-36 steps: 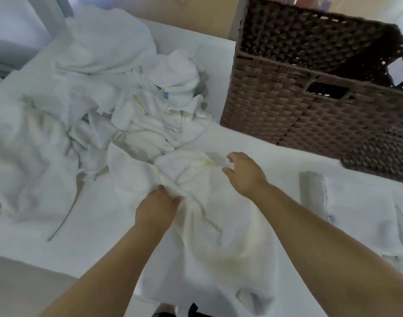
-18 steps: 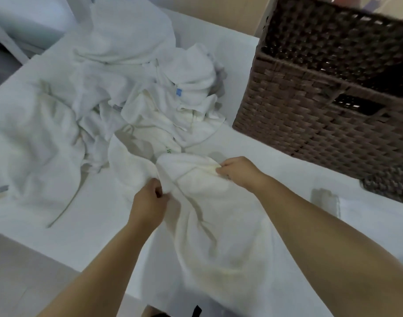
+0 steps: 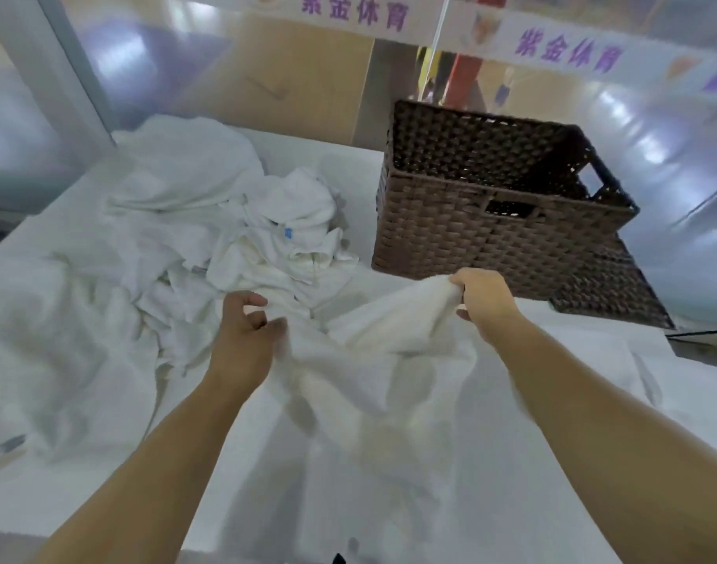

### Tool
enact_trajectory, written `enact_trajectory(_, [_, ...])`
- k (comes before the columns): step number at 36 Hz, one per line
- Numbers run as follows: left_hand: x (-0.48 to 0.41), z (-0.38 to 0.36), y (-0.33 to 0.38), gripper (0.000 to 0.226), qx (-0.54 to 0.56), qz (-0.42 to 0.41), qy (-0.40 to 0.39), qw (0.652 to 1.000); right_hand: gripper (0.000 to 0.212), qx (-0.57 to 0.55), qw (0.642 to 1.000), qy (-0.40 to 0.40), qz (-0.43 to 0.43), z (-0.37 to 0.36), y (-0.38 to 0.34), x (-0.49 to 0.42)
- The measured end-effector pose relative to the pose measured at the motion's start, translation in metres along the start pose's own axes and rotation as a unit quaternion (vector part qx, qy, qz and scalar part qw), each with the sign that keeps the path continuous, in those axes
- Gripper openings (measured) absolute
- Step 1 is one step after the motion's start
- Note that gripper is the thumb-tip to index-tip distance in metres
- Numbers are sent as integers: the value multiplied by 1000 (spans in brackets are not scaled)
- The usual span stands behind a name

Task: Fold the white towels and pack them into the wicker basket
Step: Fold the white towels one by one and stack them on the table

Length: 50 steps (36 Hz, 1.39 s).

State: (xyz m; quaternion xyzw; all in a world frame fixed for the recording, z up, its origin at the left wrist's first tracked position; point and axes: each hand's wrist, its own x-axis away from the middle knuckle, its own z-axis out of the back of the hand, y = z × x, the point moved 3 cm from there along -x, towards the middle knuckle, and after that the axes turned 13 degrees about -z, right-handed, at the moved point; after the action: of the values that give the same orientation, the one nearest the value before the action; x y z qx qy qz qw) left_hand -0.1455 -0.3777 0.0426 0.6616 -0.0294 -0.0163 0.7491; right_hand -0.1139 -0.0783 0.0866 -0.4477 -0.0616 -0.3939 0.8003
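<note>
A white towel (image 3: 373, 360) hangs between my two hands, lifted off the white table and drooping toward me. My right hand (image 3: 485, 301) grips its upper corner, just in front of the brown wicker basket (image 3: 470, 238). My left hand (image 3: 242, 331) is curled at the towel's left edge, thumb and fingers pinching the cloth. A heap of crumpled white towels (image 3: 210, 238) lies behind and to the left of my left hand. The basket's inside looks dark, and no towels show in it.
The white table (image 3: 267, 462) runs to its near edge just below my forearms. A flat white towel (image 3: 617, 372) lies at the right. A second piece of brown wicker (image 3: 605, 287) lies behind the basket's right corner. A glass wall with purple lettering stands beyond the table.
My right hand has risen and moved right toward the basket, pulling the towel's corner up and out. My left hand has moved only a little, staying at the towel's left edge. The view has tilted upward.
</note>
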Motion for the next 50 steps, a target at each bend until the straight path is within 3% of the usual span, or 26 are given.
enact_trajectory(4, [-8, 7, 26, 22, -46, -53, -33, 997, 35, -36, 997, 69, -2, 28, -7, 28])
enact_trajectory(8, [-14, 13, 56, 22, -88, -107, -20, 990, 39, -21, 994, 101, 31, 49, -13, 51])
enact_trajectory(12, [-17, 27, 87, 15, -124, -134, -6, 983, 34, -95, 988, 116, 28, 72, -17, 76])
enact_trajectory(15, [-16, 38, 108, 17, -78, -121, -15, 989, 30, -157, 979, 127, 36, 94, -18, 94])
enact_trajectory(19, [5, 39, 132, 27, -21, -111, -104, 988, 28, -208, 962, 164, 65, 123, -18, 115])
enact_trajectory(22, [26, 36, 149, 54, -93, -157, -123, 976, 29, -215, 956, 183, 83, 141, -18, 133])
enact_trajectory(25, [39, 34, 166, 42, -211, -223, -91, 947, 30, -207, 954, 200, 84, 156, -15, 147])
enact_trajectory(28, [46, 37, 173, 30, -257, -257, -46, 931, 31, -177, 960, 206, 69, 165, -7, 157])
enact_trajectory(33, [47, 55, 183, 17, -224, -245, 20, 943, 27, -207, 951, 224, 49, 180, 11, 172])
enact_trajectory(41, [62, 66, 191, 12, -118, -220, 0, 968, 17, -332, 926, 177, 35, 185, 43, 187])
enact_trajectory(44, [67, 65, 183, 5, -155, -225, 13, 962, 42, -350, 919, 174, 51, 180, 49, 190])
enact_trajectory(47, [72, 64, 170, 13, -67, -151, -28, 986, 46, -341, 920, 185, 59, 178, 51, 193])
enact_trajectory(50, [90, 58, 164, 18, 21, -89, -125, 988, 48, -349, 915, 195, 49, 178, 53, 198])
